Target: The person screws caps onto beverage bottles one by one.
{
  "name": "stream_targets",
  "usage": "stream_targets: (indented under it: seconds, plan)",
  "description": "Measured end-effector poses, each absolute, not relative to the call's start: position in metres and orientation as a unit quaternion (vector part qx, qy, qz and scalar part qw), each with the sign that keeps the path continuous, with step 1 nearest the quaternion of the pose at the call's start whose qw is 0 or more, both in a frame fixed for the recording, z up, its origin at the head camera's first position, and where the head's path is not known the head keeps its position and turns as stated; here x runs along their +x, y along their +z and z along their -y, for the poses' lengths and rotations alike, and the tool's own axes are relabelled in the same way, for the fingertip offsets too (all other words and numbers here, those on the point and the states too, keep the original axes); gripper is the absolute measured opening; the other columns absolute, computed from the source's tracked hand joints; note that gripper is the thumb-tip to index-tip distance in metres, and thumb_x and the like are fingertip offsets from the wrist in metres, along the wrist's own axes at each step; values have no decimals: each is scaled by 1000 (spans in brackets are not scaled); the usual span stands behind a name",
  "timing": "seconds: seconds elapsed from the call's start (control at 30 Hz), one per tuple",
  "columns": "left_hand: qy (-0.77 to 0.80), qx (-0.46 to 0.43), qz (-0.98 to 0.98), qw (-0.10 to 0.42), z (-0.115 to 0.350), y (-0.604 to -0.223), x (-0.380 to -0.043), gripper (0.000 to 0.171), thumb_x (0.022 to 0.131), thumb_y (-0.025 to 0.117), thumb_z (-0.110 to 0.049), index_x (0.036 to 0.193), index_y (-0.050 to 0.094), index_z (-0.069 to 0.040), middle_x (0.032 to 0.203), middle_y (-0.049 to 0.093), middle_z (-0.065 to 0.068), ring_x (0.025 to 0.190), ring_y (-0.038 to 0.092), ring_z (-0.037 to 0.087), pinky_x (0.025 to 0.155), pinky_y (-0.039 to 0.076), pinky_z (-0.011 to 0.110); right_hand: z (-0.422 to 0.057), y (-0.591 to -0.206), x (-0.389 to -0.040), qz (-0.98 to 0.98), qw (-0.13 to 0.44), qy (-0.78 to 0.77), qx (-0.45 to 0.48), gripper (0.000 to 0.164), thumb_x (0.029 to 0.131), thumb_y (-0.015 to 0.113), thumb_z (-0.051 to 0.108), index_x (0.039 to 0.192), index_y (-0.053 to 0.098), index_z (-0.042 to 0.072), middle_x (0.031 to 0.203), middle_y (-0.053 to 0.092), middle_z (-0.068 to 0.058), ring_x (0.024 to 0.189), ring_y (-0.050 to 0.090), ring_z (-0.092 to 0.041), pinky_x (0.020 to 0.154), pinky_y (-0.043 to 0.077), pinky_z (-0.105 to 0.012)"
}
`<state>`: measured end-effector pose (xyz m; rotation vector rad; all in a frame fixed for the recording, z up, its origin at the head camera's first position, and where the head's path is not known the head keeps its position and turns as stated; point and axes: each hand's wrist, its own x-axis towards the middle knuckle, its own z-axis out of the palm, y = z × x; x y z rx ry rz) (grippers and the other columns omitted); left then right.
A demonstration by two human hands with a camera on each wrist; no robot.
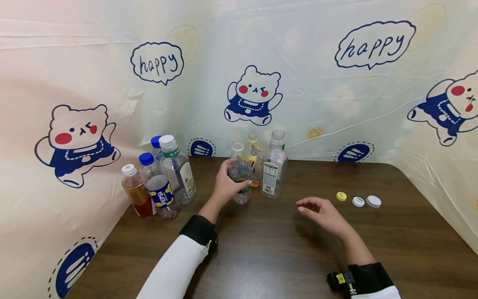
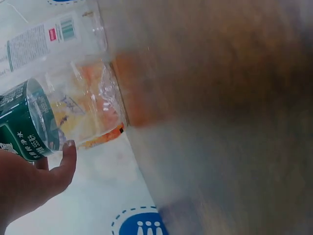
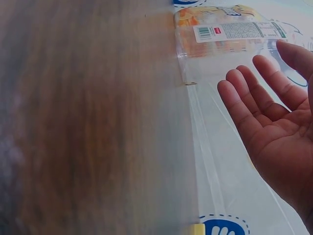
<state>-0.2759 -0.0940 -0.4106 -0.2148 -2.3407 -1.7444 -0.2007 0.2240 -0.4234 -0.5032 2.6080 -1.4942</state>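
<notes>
My left hand [image 1: 228, 185] grips a clear plastic water bottle [image 1: 242, 198] around its middle and holds it upright. Its green label [image 2: 24, 125] with white lettering shows in the left wrist view. Just behind it stands an orange-and-yellow labelled bottle [image 1: 255, 150], partly hidden. Beside them is a larger clear bottle [image 1: 270, 182] with a white label and an open neck. My right hand [image 1: 323, 214] hovers over the table, holding nothing, its fingers loosely bent. In the right wrist view its palm [image 3: 279, 142] faces the camera.
At the left stand several capped bottles, among them a Pepsi bottle [image 1: 162, 193], a reddish-brown drink bottle [image 1: 136, 191] and a white-capped clear one [image 1: 177, 174]. A yellow cap [image 1: 341, 196] and two white caps, one small [image 1: 358, 202] and one larger [image 1: 374, 201], lie at the right. A printed curtain [image 1: 313, 95] hangs behind the table.
</notes>
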Motion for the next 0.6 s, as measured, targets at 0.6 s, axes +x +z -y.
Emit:
stream_targets:
  seconds: [0.6]
  plan:
    - [-613, -118, 779, 61, 86, -403, -240, 79, 69, 90, -21, 135, 45, -19, 134, 53, 8, 124, 48, 27, 103, 41, 52, -228, -422, -201, -855, 45, -491, -164, 34, 96, 64, 23, 119, 63, -2, 113, 65, -19, 95, 58, -27, 78, 52, -27]
